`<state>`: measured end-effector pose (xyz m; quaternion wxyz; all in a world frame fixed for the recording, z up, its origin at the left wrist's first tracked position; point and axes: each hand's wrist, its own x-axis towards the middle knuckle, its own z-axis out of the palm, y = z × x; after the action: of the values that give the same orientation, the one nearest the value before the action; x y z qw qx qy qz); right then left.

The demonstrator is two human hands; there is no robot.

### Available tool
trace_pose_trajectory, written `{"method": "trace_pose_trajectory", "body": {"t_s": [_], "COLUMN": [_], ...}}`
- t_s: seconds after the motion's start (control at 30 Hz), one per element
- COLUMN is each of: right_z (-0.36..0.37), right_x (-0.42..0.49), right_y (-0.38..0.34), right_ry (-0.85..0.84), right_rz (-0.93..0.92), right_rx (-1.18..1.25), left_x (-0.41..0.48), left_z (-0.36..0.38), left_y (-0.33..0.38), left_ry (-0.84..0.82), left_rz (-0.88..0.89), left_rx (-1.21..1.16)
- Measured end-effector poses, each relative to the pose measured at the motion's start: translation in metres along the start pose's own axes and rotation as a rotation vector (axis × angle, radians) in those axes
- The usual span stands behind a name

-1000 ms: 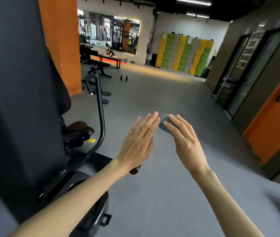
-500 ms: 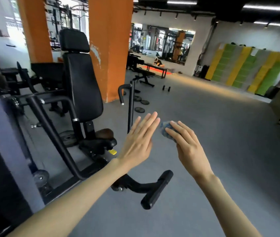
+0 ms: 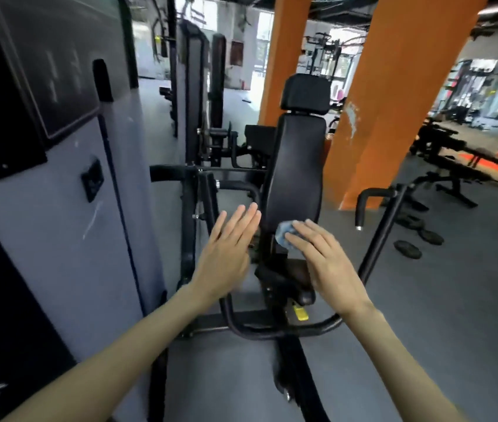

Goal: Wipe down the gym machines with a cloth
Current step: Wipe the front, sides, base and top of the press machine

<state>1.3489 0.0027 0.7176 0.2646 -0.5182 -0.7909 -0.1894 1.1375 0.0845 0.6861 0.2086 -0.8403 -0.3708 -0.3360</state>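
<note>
Apparently no wiping yet: right grip [image 3: 323, 263] pinched the cloth [image 3: 284, 236] near the mid-frame seat machine [image 3: 296, 166]. Left grip [image 3: 226, 254] was spread.

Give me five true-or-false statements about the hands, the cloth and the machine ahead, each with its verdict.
1. The right hand holds a blue cloth. True.
2. The left hand grips a handle. False: its fingers are straight and hold nothing.
3. The back pad ahead is black. True.
4. The pillar beside it is green. False: it is orange.
5. Weight plates lie on the floor. True.
</note>
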Motion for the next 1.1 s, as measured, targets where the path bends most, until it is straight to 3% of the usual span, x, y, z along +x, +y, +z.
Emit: {"method": "trace_pose_trajectory", "body": {"t_s": [0.23, 0.5, 0.87, 1.1], "right_z": [0.106, 0.199, 0.311, 0.361], "right_x": [0.125, 0.256, 0.415, 0.526], "right_y": [-0.002, 0.007, -0.002, -0.023], "right_ry": [0.172, 0.216, 0.271, 0.248], "right_rz": [-0.19, -0.385, -0.413, -0.388], "right_rx": [0.246, 0.312, 0.683, 1.071], "left_x": [0.003, 0.045, 0.093, 0.095], "left_z": [0.037, 0.084, 0.11, 0.129], "left_y": [-0.098, -0.199, -0.295, -0.32], "left_ry": [-0.086, 0.015, 0.015, 0.064], "left_rz": [-0.28, -0.535, -0.734, -0.852], "left_rx": [0.296, 0.417, 0.7, 0.864]}}
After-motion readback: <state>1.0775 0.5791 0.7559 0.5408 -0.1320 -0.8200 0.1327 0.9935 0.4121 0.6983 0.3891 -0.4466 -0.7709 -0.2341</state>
